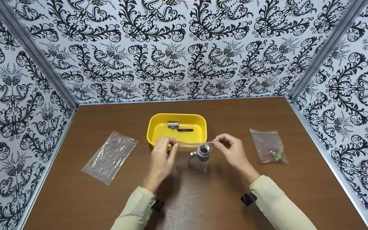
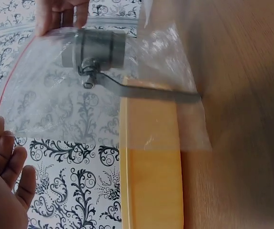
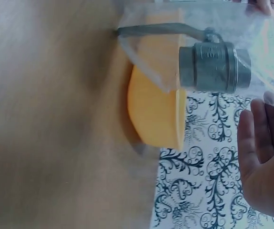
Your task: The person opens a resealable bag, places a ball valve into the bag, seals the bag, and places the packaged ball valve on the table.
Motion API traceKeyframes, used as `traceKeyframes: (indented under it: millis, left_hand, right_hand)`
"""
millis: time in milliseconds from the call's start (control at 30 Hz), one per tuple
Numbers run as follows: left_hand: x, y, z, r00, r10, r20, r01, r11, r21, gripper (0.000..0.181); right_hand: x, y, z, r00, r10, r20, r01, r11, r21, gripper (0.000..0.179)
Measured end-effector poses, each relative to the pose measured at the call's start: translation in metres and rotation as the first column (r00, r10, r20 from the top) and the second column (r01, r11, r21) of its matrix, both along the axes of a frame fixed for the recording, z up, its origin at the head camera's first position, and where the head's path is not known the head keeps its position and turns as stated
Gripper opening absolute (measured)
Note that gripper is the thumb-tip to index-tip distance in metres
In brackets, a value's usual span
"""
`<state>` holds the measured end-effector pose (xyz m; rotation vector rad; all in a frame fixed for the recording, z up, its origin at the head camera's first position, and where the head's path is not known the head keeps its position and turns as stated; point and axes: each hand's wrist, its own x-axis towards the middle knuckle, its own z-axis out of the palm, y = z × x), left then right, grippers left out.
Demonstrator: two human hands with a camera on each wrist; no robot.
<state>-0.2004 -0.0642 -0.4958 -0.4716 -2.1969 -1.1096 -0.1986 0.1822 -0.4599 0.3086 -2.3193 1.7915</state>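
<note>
A clear zip bag (image 2: 46,109) with a red line along its mouth hangs upright between my hands, in front of the yellow tray (image 1: 152,127). Inside it is a metal ball valve (image 1: 204,152), its long lever (image 2: 151,94) pointing down toward the bag's bottom. My left hand (image 1: 162,156) pinches one top corner of the bag between thumb and finger. At the other corner my right hand (image 1: 233,151) pinches the edge, with its remaining fingers (image 3: 260,129) loosely extended in the right wrist view. The valve sits nearer the right hand.
A smaller valve (image 1: 173,125) with a dark lever lies in the tray. On the left of the brown table (image 1: 107,204) is a flat clear bag (image 1: 110,158). To the right lies another bag (image 1: 265,140) holding small brass-coloured and red parts. Patterned walls (image 1: 184,64) enclose the table.
</note>
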Motion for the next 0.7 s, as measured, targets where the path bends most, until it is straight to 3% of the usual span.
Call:
traceKeyframes:
  millis: [100, 333, 467, 700]
  left_hand:
    - [0.0, -0.001, 0.0, 1.0, 0.006, 0.006, -0.006, 1.0, -0.021, 0.01]
    - [-0.002, -0.001, -0.002, 0.998, 0.03, 0.058, -0.025, 0.996, -0.081, 0.008]
    - [-0.004, 0.006, 0.001, 0.998, 0.044, 0.054, -0.035, 0.986, -0.161, 0.01]
    - [-0.002, 0.04, 0.018, 0.998, -0.045, -0.034, 0.032, 0.946, -0.322, 0.021]
  right_hand:
    - [0.0, -0.002, 0.007, 1.0, -0.014, -0.016, 0.014, 1.0, 0.015, 0.007]
    - [0.001, -0.005, 0.016, 0.988, -0.018, -0.151, 0.031, 0.996, 0.079, 0.004]
    - [0.003, -0.007, 0.019, 0.986, -0.028, -0.164, 0.051, 0.989, 0.137, 0.004]
    - [0.007, -0.014, 0.02, 0.976, -0.003, -0.219, 0.048, 0.979, 0.198, 0.007]
